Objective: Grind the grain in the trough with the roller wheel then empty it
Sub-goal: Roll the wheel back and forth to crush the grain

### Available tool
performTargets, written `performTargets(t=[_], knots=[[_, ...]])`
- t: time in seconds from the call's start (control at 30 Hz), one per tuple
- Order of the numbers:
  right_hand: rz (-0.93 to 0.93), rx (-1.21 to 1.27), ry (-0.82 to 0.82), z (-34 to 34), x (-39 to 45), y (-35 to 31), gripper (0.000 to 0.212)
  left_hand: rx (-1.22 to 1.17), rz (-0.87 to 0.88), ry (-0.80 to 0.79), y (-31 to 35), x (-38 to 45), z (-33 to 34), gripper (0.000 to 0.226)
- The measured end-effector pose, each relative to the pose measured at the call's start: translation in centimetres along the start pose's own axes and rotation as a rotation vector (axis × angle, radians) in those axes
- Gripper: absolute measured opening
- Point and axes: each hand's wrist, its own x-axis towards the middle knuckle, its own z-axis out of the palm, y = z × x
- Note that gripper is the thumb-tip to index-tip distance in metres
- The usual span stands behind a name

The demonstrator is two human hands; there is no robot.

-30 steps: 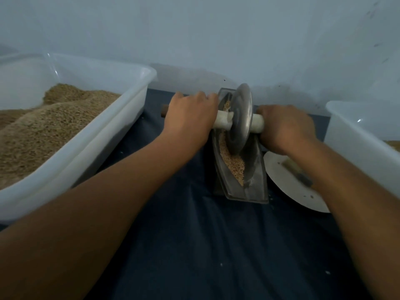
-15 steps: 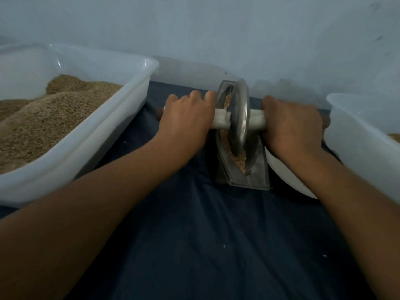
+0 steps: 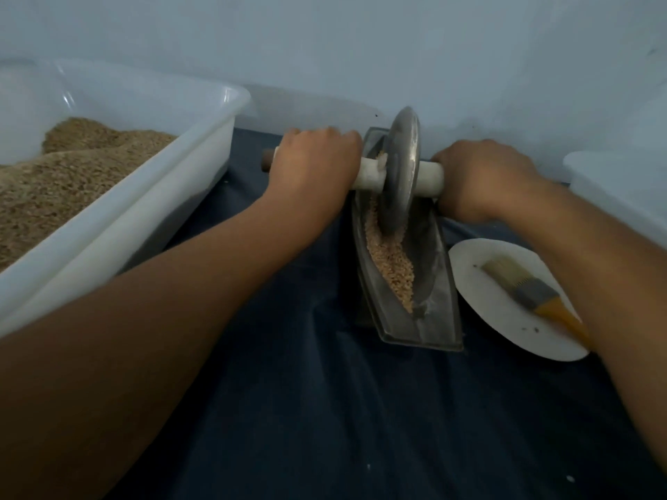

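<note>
A narrow boat-shaped metal trough (image 3: 438,312) lies on the dark blue cloth, pointing away from me. Pale grain (image 3: 395,263) fills its groove. A grey metal roller wheel (image 3: 402,167) stands upright in the far half of the trough, on a white axle handle (image 3: 368,176) that runs left to right. My left hand (image 3: 314,167) grips the handle on the wheel's left. My right hand (image 3: 480,178) grips it on the wheel's right. The handle's brown left tip (image 3: 267,163) sticks out past my left hand.
A large white tub (image 3: 151,218) heaped with brown grain stands at the left. Another white tub (image 3: 620,196) stands at the right edge. A white plate (image 3: 505,319) with a yellow-handled brush (image 3: 534,290) lies just right of the trough. A pale wall rises close behind.
The wheel has rolled back toward the far end of the trough, leaving more grain uncovered at the near end. The plate and brush, half hidden by my right arm before, show again.
</note>
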Motion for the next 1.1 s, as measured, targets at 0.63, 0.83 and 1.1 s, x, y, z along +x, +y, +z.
performTargets(t=[0.63,0.83,1.1], knots=[[-0.022,0.041,0.363,0.9,-7.7,-1.7,0.028,-0.043,0.012,0.059,1.2,-5.7,-3.3,0.038],[-0.007,0.059,0.450,1.2,-9.9,-2.1,0.032,-0.013,0.042,0.186,1.6,-7.8,-4.0,0.046],[0.013,-0.007,0.444,1.7,-8.2,-1.9,0.032,-0.017,0.022,0.155,1.3,-6.7,-2.7,0.030]])
